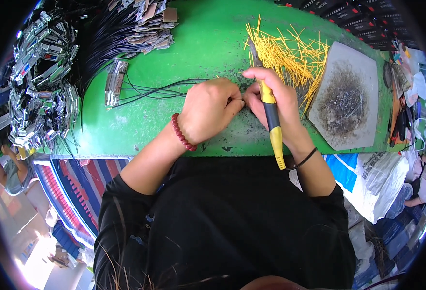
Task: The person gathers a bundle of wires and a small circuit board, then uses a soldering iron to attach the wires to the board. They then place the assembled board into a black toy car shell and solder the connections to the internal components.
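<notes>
My left hand (208, 106) is closed over the green tabletop, its thumb and fingers pinched on the ends of thin black cables (162, 92). From there the cables run left to flat silvery metal parts (115, 83) lying on the table. My right hand (290, 104) grips a soldering iron (274, 121) with a yellow and black handle, its dark tip angled away over the yellow pieces. The fingertips of both hands nearly meet, and what lies between them is too small to make out. Thin yellow sleeves or sticks (290, 55) lie scattered beyond the right hand.
A grey slab (367, 72) with a dark, scorched middle lies at the right. Silvery metal parts (44, 116) are heaped at the left edge. Black cables with flat ends (150, 29) are bundled at the far left. Pliers-like tools (400, 121) lie at the right edge.
</notes>
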Tool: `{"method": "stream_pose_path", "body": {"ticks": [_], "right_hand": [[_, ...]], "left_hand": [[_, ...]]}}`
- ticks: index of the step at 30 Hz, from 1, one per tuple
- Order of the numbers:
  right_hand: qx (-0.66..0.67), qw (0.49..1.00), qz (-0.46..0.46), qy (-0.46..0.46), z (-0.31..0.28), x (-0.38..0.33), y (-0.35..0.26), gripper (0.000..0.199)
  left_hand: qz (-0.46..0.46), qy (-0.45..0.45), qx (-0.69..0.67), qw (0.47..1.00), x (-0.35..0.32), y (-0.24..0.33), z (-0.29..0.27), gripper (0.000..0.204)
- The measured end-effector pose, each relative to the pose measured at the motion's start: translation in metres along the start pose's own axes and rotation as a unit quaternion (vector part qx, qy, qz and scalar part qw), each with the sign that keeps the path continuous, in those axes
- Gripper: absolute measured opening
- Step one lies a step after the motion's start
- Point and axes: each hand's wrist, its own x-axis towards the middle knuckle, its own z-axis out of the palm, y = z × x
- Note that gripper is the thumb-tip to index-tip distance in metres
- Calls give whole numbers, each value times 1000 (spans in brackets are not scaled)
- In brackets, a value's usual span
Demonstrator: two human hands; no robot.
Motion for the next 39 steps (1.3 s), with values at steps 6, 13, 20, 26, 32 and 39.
{"method": "stream_pose_path", "body": {"ticks": [6, 13, 20, 26, 32, 39], "right_hand": [[24, 999, -25, -5, -3, -5, 5, 32], [89, 992, 33, 80, -26, -21, 2, 34], [130, 976, -15, 175, -35, -53, 15, 54], [183, 965, -1, 189, -30, -68, 30, 26], [186, 969, 9, 162, -29, -69, 31, 20], [165, 974, 20, 154, -28, -66, 26, 19]], "left_hand": [[-4, 32, -2, 999, -3, 2, 5, 6], [28, 47, 45, 997, -5, 0, 11, 5], [28, 65, 91, 993, -4, 7, 16, 7], [25, 70, 106, 992, -2, 5, 16, 8], [4, 56, 83, 995, 0, 5, 15, 8], [-13, 45, 81, 996, 0, 6, 13, 8]]}}
